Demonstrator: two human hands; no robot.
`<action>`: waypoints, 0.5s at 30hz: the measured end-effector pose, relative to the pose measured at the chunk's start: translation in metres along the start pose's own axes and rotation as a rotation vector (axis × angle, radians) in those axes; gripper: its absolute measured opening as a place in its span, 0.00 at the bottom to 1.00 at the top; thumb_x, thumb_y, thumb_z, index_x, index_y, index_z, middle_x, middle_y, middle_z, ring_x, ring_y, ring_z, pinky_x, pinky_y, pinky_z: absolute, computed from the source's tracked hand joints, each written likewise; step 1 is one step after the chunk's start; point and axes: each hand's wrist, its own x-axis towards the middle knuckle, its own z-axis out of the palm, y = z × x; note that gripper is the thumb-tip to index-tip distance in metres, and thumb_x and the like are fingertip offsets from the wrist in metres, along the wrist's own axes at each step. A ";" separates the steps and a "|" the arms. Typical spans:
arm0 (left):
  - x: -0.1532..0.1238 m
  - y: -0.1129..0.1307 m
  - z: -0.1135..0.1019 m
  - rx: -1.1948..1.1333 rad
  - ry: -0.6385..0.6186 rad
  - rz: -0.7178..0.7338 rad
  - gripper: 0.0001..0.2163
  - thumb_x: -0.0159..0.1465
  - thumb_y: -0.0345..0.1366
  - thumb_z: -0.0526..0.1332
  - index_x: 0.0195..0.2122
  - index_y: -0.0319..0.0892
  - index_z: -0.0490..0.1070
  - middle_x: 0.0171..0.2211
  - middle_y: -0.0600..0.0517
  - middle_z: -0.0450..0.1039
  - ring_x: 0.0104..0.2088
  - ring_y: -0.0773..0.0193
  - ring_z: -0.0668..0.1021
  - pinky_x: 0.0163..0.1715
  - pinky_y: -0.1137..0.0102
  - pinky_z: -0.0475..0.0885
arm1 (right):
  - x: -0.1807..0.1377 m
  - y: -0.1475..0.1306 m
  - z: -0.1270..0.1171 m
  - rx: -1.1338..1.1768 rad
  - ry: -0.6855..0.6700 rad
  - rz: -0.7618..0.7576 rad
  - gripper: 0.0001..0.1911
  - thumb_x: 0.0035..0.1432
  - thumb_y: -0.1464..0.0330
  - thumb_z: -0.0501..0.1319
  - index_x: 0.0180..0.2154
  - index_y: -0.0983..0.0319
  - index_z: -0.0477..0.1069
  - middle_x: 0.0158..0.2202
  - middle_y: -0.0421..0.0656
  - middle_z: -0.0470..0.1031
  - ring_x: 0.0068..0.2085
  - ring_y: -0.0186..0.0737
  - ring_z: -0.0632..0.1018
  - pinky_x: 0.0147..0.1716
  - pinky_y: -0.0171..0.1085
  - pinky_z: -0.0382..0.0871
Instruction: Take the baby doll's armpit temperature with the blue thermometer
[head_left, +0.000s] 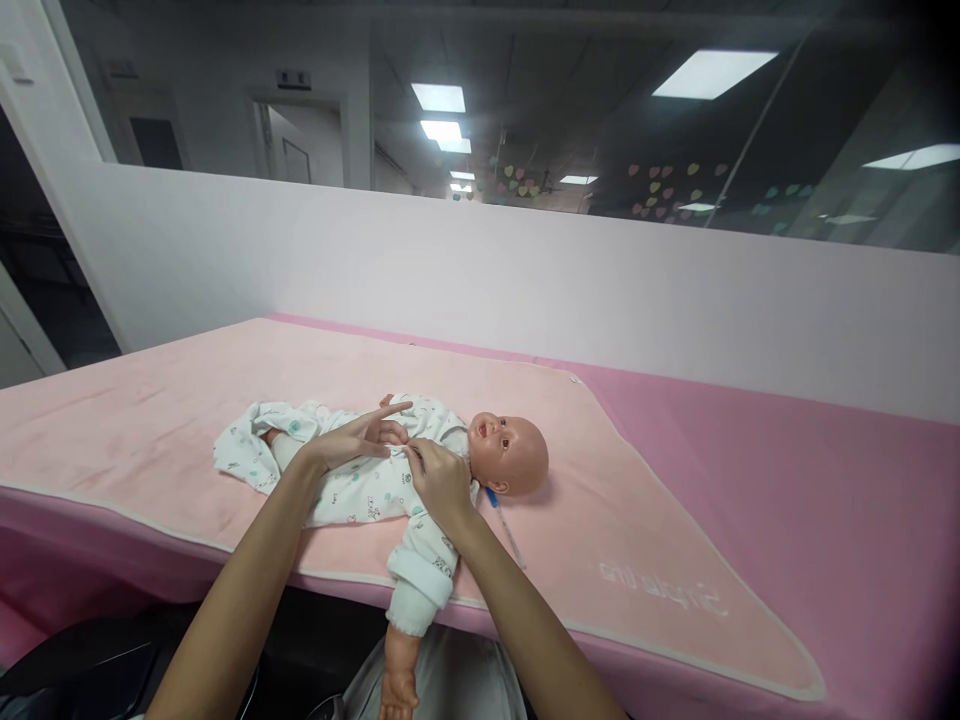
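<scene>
A baby doll point(510, 452) lies on its back on a pale pink blanket point(637, 520), head to the right. It wears a white printed romper point(360, 490). My left hand point(364, 437) pinches the romper's front at the chest, index finger stretched out. My right hand point(439, 480) pinches the same fabric near the collar, fingers closed. One doll arm point(409, 620) hangs over the table's front edge. A thin blue-tipped stick, perhaps a thermometer point(504, 525), lies on the blanket beside the doll's neck.
The blanket covers a darker pink padded table point(825, 480) against a white partition wall point(525, 270) with a glass window above. Embroidered lettering point(664, 590) marks the blanket's right corner. A dark object point(82, 670) sits low at the left.
</scene>
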 end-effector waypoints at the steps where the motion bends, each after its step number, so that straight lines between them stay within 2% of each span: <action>1: 0.000 0.000 0.000 -0.018 0.009 0.002 0.37 0.51 0.28 0.62 0.61 0.49 0.47 0.39 0.48 0.66 0.41 0.64 0.70 0.45 0.65 0.62 | 0.000 0.000 0.000 0.000 0.002 0.001 0.11 0.62 0.65 0.49 0.35 0.59 0.69 0.29 0.37 0.75 0.30 0.31 0.74 0.26 0.31 0.54; 6: 0.003 -0.003 -0.001 -0.074 0.048 -0.018 0.40 0.49 0.24 0.60 0.61 0.49 0.44 0.33 0.52 0.65 0.36 0.67 0.69 0.40 0.69 0.63 | 0.001 -0.001 0.000 0.011 -0.003 -0.001 0.11 0.61 0.64 0.49 0.34 0.58 0.69 0.29 0.37 0.75 0.30 0.30 0.73 0.26 0.31 0.53; 10: 0.006 -0.005 -0.003 -0.069 0.029 -0.044 0.38 0.47 0.23 0.59 0.60 0.48 0.49 0.30 0.54 0.63 0.33 0.68 0.67 0.36 0.72 0.63 | 0.001 -0.002 0.000 0.027 0.001 -0.004 0.11 0.61 0.64 0.50 0.34 0.58 0.69 0.29 0.36 0.75 0.30 0.30 0.74 0.26 0.31 0.53; 15: 0.005 -0.004 -0.001 -0.033 0.038 -0.024 0.34 0.51 0.27 0.60 0.59 0.47 0.53 0.31 0.53 0.64 0.34 0.67 0.68 0.37 0.70 0.64 | 0.001 -0.003 -0.002 0.070 0.017 0.003 0.10 0.59 0.62 0.52 0.34 0.58 0.69 0.29 0.37 0.75 0.31 0.32 0.74 0.26 0.31 0.54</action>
